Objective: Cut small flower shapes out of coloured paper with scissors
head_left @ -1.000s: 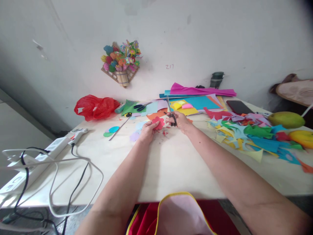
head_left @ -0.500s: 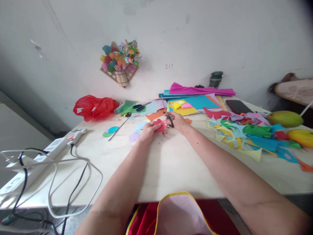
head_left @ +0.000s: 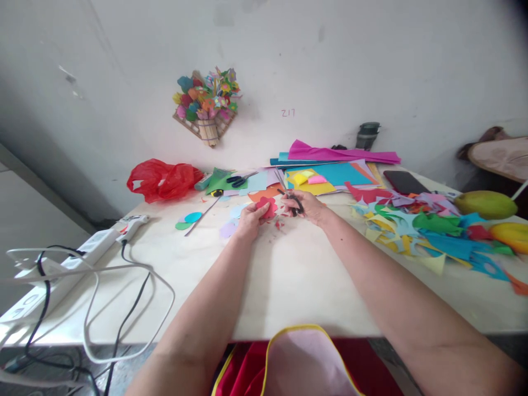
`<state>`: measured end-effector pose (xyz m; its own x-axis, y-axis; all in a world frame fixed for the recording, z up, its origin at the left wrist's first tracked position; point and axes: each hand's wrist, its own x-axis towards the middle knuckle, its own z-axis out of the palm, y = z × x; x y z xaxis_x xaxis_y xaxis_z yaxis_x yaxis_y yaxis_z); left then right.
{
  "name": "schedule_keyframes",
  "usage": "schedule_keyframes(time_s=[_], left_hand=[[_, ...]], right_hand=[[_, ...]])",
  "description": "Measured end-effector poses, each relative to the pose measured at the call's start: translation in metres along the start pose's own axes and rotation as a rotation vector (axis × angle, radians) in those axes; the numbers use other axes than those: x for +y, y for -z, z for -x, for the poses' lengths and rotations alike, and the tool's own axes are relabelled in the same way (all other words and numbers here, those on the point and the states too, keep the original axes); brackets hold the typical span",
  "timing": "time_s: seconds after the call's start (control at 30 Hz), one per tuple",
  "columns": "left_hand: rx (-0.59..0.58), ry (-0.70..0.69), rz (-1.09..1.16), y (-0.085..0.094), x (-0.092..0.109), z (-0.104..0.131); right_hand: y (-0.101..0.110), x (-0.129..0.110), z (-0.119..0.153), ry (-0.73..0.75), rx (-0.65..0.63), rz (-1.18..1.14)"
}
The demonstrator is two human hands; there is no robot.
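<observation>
In the middle of the table, my left hand (head_left: pixel 249 220) pinches a red paper flower (head_left: pixel 267 207) with a scalloped edge. My right hand (head_left: pixel 308 207) is closed round the black handles of a pair of scissors (head_left: pixel 297 205), whose blades point up and away from me. The scissors are a little to the right of the flower, apart from it. Small red paper scraps (head_left: pixel 279 224) lie on the table just below. Beside my left hand are a lilac paper piece (head_left: pixel 227 230) and a light blue one, with an orange sheet (head_left: pixel 264 193) behind.
Colourful paper scraps (head_left: pixel 412 225) are heaped at right, near a phone (head_left: pixel 405 182) and mango-like fruit (head_left: pixel 485 204). Paper sheets (head_left: pixel 350 173) lie at the back. A red plastic bag (head_left: pixel 160 180), second scissors (head_left: pixel 239 180) and a power strip (head_left: pixel 88 250) with cables occupy the left.
My right hand with the scissors has moved slightly right, away from the red flower. The flower, still in my left hand, has shifted slightly upward, and more of it shows.
</observation>
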<state>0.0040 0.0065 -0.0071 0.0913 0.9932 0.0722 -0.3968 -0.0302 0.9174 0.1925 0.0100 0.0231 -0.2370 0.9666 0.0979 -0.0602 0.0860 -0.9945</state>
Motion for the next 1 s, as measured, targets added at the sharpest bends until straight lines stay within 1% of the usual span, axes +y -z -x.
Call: schedule_keyframes(time_s=[0.07,0.2,0.3,0.43,0.53,0.63,0.8,1.0], left_hand=[[0.013,-0.008,-0.007,0.000,-0.001,-0.001],[0.015,-0.026,-0.064,0.001,-0.003,-0.003],[-0.032,-0.031,-0.130,-0.001,-0.003,-0.002],[-0.115,-0.046,-0.206,-0.003,-0.004,0.001],[-0.142,-0.053,-0.242,-0.003,-0.004,0.002],[-0.152,-0.044,-0.229,-0.003,-0.003,0.002],[-0.101,-0.035,-0.114,-0.002,0.000,0.000],[0.006,-0.019,0.000,0.000,-0.001,-0.003]], right_hand=[[0.001,0.000,-0.001,-0.011,0.001,0.031],[-0.002,-0.004,0.001,-0.032,0.075,0.039],[-0.007,-0.007,0.003,-0.022,0.119,0.019],[-0.010,-0.007,0.004,-0.006,0.117,-0.004],[-0.011,-0.006,0.003,-0.002,0.093,0.009],[-0.012,-0.007,0.003,0.004,0.107,0.024],[-0.017,-0.009,0.005,0.018,0.157,0.001],[-0.030,-0.013,0.009,-0.068,0.193,-0.032]])
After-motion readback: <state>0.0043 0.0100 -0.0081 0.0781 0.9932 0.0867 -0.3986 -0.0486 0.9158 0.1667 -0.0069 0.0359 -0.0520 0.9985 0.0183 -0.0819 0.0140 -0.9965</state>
